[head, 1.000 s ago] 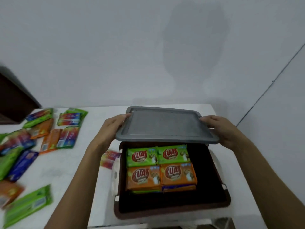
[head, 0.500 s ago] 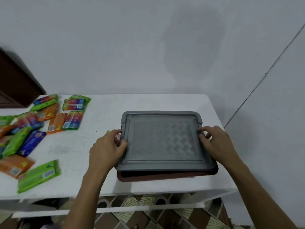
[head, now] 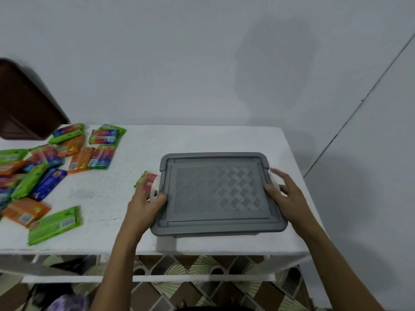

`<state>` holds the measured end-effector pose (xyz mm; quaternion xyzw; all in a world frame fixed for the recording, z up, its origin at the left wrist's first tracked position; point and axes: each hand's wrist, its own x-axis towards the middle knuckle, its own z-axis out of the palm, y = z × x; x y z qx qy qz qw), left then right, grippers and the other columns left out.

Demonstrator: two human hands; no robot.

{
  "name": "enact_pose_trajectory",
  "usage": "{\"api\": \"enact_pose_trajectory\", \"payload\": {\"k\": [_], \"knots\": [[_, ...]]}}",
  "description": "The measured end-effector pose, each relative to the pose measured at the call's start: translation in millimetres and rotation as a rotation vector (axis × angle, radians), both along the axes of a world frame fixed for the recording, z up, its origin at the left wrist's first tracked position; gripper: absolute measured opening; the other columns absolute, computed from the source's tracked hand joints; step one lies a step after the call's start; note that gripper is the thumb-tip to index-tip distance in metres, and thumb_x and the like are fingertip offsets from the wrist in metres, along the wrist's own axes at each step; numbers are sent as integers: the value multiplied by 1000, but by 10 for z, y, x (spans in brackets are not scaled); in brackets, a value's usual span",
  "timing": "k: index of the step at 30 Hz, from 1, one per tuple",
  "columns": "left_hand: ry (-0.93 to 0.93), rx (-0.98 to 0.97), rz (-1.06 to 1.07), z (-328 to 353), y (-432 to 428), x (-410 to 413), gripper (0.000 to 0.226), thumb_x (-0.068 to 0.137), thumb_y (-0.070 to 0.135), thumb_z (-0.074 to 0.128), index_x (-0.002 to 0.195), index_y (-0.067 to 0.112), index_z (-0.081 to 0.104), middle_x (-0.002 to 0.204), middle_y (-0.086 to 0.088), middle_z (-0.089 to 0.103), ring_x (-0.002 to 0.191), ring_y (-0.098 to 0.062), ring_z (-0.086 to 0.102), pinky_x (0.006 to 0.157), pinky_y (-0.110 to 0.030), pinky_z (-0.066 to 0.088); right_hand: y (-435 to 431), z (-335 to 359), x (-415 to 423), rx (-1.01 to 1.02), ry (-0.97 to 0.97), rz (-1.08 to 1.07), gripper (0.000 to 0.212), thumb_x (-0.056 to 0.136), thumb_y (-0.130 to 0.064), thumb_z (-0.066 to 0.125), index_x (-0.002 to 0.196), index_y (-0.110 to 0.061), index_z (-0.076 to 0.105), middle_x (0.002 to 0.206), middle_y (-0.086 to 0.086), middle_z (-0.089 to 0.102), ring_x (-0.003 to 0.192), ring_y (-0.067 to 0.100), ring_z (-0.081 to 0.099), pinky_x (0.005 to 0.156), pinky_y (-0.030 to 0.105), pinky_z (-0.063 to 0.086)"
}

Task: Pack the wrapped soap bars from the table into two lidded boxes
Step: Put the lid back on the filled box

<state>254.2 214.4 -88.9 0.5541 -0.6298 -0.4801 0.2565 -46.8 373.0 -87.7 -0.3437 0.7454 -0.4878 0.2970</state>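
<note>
Head camera view, looking down at a white table [head: 202,140] set against a pale wall. A grey lid [head: 216,194] with a diamond pattern lies flat on a box, covering it completely, near the front right of the table. Only a sliver of the box shows under the lid's front edge.

A left hand [head: 143,204] grips the lid's left edge. Its thumb lies on top of the lid rim, and its fingers curl round a white latch handle [head: 156,189] at the box's side. Just beyond those fingers, partly hidden by the latch, lies one wrapped soap bar [head: 147,179], green and red, touching or nearly touching the box.

A right hand [head: 286,198] rests at the lid's right edge. Its thumb presses on the lid rim, while its fingers are spread apart and lifted, blurred, just outside the rim. A white latch shows behind them; whether they touch it cannot be told.

Well to the left of the left fingers, loose soap bars [head: 45,173] in green, orange and blue wrappers lie scattered across the table, some overlapping. One green bar [head: 55,225] sits nearest the front edge. A dark brown object [head: 24,104] stands at the far left corner. Patterned floor tiles [head: 202,263] show beneath the table.
</note>
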Motion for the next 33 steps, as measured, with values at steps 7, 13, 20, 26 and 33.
{"api": "enact_pose_trajectory", "payload": {"k": [7, 13, 20, 26, 33], "knots": [[-143, -212, -34, 14, 78, 26, 45, 93, 28, 60, 136, 13, 53, 120, -10, 63, 91, -23, 61, 77, -39, 54, -7, -87, 72, -40, -159, -140, 45, 90, -31, 64, 132, -21, 51, 116, 9, 67, 93, 21, 70, 70, 31, 62], [-319, -354, -90, 76, 56, 48, 50, 94, 35, 57, 142, 23, 47, 123, -18, 64, 86, -22, 61, 83, -36, 52, 15, -92, 87, -108, -166, -155, 48, 91, -26, 65, 137, -31, 52, 111, 9, 66, 99, 26, 67, 83, 46, 59], [-274, -299, -125, 40, 40, 21, 65, 83, 61, 53, 141, 30, 49, 134, -10, 57, 97, -25, 60, 78, -31, 50, -42, -66, 98, -23, 121, -61, 46, 95, -27, 58, 140, -29, 49, 129, -1, 58, 92, 12, 56, 76, 17, 50], [-194, -380, -68, -16, 78, -2, 48, 92, 36, 60, 138, 26, 53, 130, -11, 60, 91, -19, 57, 73, -27, 44, -79, -60, 258, 154, 524, -64, 51, 99, -32, 47, 148, -31, 34, 94, 2, 62, 80, 16, 57, 70, 23, 42], [-167, -412, -52, 15, 1, -194, 48, 91, 38, 60, 136, 21, 56, 105, 1, 64, 76, -2, 54, 62, -11, 40, -161, -79, 141, 35, 597, -156, 45, 96, -26, 55, 139, -15, 51, 95, 10, 71, 73, 17, 61, 83, 35, 55]]}}
